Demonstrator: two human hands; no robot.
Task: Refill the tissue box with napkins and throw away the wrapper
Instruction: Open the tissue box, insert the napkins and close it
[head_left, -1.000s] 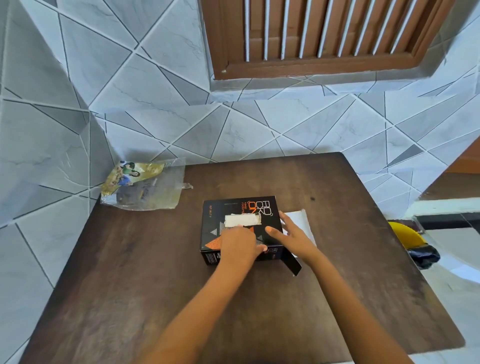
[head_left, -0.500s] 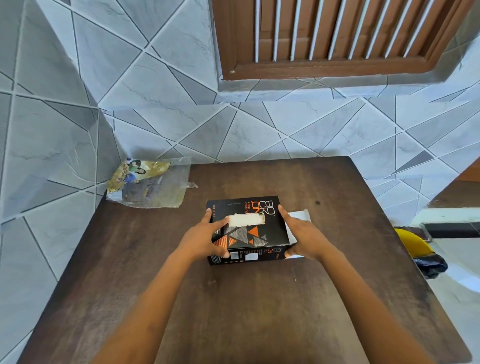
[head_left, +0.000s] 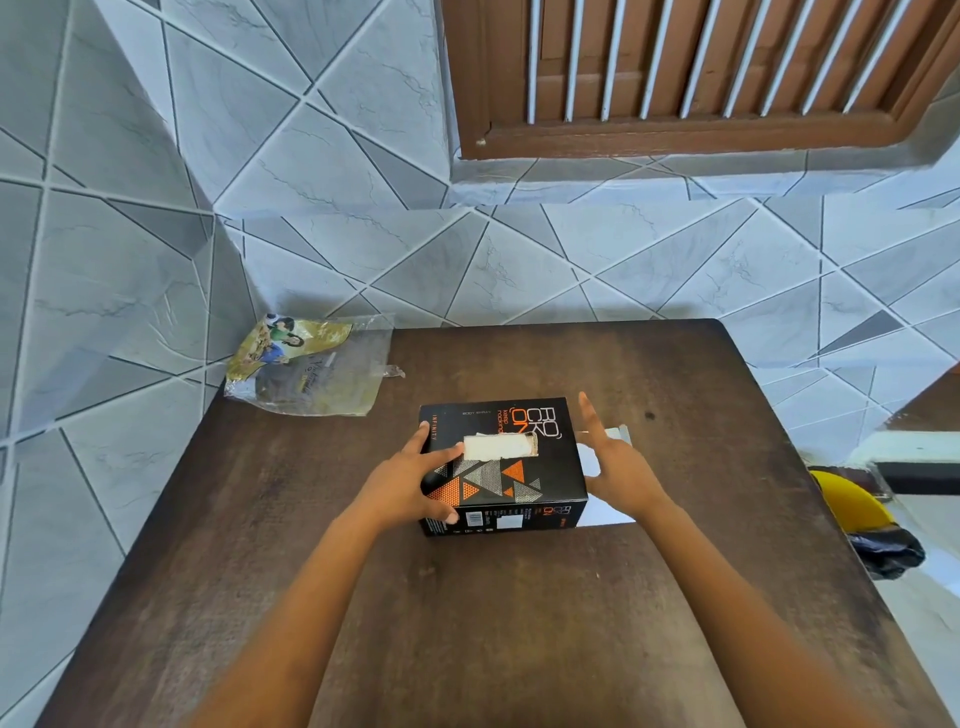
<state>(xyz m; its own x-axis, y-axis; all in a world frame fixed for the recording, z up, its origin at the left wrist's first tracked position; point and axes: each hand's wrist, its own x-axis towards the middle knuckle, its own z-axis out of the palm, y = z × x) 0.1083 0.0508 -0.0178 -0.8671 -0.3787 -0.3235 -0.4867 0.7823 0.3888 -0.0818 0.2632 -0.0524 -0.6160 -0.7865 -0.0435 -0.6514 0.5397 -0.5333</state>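
A black tissue box (head_left: 511, 480) with orange and grey triangles sits flat in the middle of the brown table (head_left: 519, 623). White napkin (head_left: 496, 447) shows through the slot in its top. My left hand (head_left: 410, 483) grips the box's left end, thumb on top beside the slot, fingers curled around the near left corner. My right hand (head_left: 615, 467) is held flat with straight fingers, close beside the box's right end and holding nothing. The crumpled clear and gold wrapper (head_left: 306, 371) lies at the table's back left corner, away from both hands.
A white sheet (head_left: 605, 514) lies on the table under my right hand. A yellow bin with a black bag (head_left: 862, 514) stands on the floor past the table's right edge. Tiled walls close in the back and left sides.
The open flap on the box's right end has been shut. My left hand moved from the top to the left end. My right hand has come off the right end, fingers straight.
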